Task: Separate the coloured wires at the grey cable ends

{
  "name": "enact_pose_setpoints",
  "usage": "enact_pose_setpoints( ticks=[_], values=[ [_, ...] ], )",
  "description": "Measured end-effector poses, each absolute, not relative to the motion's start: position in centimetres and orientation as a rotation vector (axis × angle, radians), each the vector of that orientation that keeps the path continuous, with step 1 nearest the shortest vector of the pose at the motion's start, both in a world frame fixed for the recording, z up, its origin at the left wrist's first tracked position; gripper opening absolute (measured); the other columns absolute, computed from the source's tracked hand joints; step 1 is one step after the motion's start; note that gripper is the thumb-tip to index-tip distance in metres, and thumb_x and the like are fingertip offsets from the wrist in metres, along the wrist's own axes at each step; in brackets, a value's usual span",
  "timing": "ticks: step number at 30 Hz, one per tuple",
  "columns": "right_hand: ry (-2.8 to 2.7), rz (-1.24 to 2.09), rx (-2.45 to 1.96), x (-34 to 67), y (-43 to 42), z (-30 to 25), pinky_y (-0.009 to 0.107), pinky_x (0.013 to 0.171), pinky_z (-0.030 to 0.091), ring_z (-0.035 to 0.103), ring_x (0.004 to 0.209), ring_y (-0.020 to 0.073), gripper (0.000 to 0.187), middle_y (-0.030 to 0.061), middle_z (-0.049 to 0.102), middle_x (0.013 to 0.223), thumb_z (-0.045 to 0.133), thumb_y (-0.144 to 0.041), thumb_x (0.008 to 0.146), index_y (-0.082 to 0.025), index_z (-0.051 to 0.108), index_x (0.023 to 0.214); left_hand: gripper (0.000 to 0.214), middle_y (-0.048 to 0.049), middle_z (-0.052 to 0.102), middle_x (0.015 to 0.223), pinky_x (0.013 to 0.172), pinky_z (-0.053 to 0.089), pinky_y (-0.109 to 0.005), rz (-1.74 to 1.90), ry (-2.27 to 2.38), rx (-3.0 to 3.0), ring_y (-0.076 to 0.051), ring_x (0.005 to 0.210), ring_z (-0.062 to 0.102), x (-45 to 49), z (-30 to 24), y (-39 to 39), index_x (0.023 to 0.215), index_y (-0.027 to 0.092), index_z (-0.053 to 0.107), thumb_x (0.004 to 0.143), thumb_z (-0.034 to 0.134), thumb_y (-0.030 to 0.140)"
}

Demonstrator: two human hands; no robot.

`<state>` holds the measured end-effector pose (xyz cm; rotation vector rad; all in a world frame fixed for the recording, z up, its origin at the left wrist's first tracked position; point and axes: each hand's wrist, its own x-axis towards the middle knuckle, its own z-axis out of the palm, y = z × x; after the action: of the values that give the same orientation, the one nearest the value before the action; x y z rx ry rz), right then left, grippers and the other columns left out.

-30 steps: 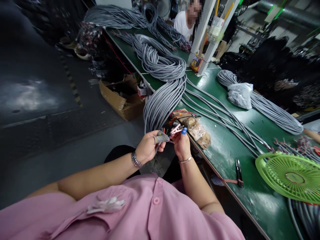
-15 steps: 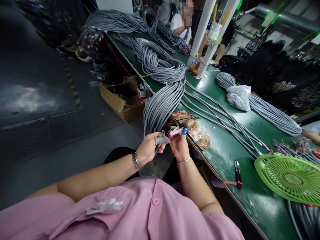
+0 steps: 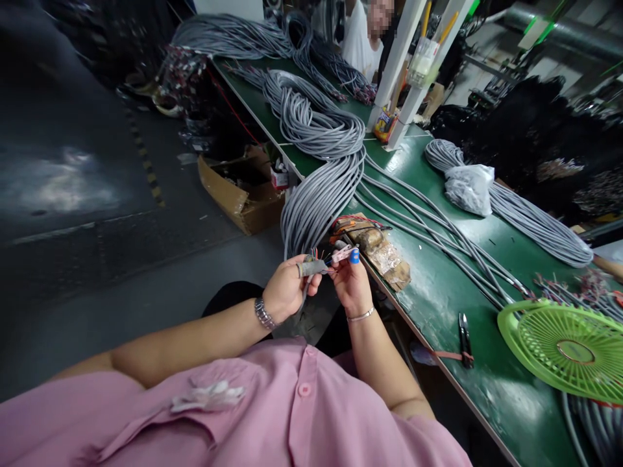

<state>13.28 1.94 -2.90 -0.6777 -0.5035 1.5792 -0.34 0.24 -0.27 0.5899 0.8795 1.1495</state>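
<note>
My left hand (image 3: 288, 285) is closed around the end of a grey cable (image 3: 304, 297), its thumb in a grey covering. Thin coloured wires (image 3: 315, 253) fan out from the cable end above the thumb. Close on the right, my right hand (image 3: 351, 284) is closed in a pinch, with fine wires reaching its fingertips. Its thumb wears a blue finger cot (image 3: 355, 256). A pale pink-white piece (image 3: 342, 253) shows at these fingers; whether it is a wrapped finger or a separate part, I cannot tell. Both hands are in front of my body, beside the table edge.
Coiled grey cables (image 3: 318, 126) lie on the green table (image 3: 433, 285) and hang over its edge. A wooden block (image 3: 377, 250) sits at the edge near my hands. Black-handled snips (image 3: 464, 340) and a green fan (image 3: 569, 350) are right. A cardboard box (image 3: 238, 194) stands left; a person (image 3: 363, 42) is behind.
My hands stay close together and have shifted only slightly; the right thumb has moved a little left. The view has tilted slightly. The person behind has changed posture.
</note>
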Motion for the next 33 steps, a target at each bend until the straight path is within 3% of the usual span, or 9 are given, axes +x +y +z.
enact_pose_setpoints(
  ticks=[11,33],
  values=[
    [-0.488,1.582,-0.683,13.3,2.5,-3.5,0.022,0.062,0.049,0.06,0.071,0.0112,0.026,-0.0001,0.068,0.084,0.069,-0.043,0.082,-0.021,0.067,0.095,0.015,-0.0001,0.055,0.047,0.033,0.032,-0.019,1.077,0.926,0.514,-0.008,0.037,0.044,0.7,-1.2,1.0,0.065,0.013,0.061,0.062,0.071,0.023],
    [-0.464,1.574,-0.734,13.2,1.6,-2.5,0.019,0.055,0.051,0.055,0.061,0.0087,0.027,-0.0013,0.064,0.075,0.068,-0.046,0.081,-0.019,0.065,0.084,0.016,0.0007,0.057,0.051,0.04,0.035,-0.02,1.238,0.873,0.688,-0.009,0.042,0.047,0.0,-0.8,-0.1,0.066,0.016,0.059,0.07,0.071,0.026]
  ],
)
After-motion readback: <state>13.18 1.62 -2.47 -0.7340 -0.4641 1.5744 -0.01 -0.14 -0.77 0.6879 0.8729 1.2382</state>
